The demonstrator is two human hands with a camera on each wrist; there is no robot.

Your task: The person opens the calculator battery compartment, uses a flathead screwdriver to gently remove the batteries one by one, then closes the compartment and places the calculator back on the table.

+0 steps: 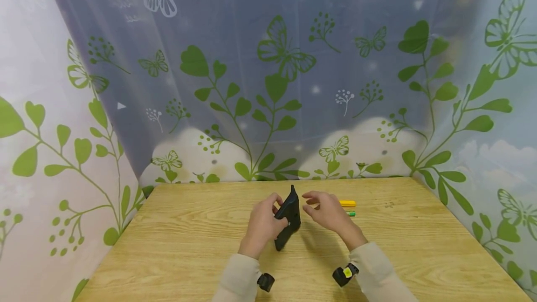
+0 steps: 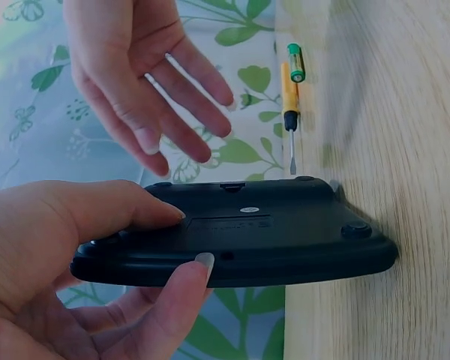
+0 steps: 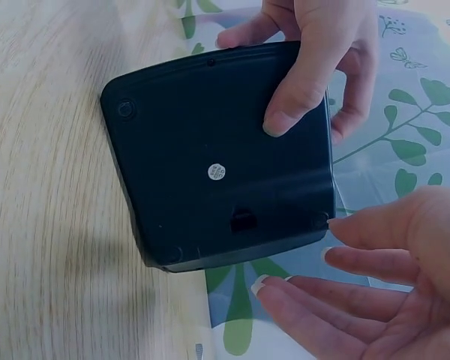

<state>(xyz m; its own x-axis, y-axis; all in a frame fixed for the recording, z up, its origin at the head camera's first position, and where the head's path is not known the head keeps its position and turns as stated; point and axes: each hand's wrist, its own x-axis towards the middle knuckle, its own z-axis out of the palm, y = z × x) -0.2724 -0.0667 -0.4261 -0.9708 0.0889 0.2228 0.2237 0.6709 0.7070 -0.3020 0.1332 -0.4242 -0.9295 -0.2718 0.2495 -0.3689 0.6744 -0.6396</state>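
My left hand (image 1: 263,222) holds a black calculator (image 1: 292,222) on edge above the wooden table, thumb on its underside and fingers behind. In the right wrist view the underside of the calculator (image 3: 187,142) shows round rubber feet, a small white sticker (image 3: 217,172) and a dark notch (image 3: 244,220). Its keys face away and are hidden. Just to the right, my right hand (image 1: 329,211) has its fingers loosely spread with nothing between them. Its thumb tip comes close to one corner of the calculator; whether they touch, I cannot tell.
A yellow-handled screwdriver (image 2: 289,97) and a green battery (image 2: 296,64) lie on the table (image 1: 189,227) beyond the right hand. Behind the table hangs a curtain (image 1: 235,106) printed with leaves and butterflies.
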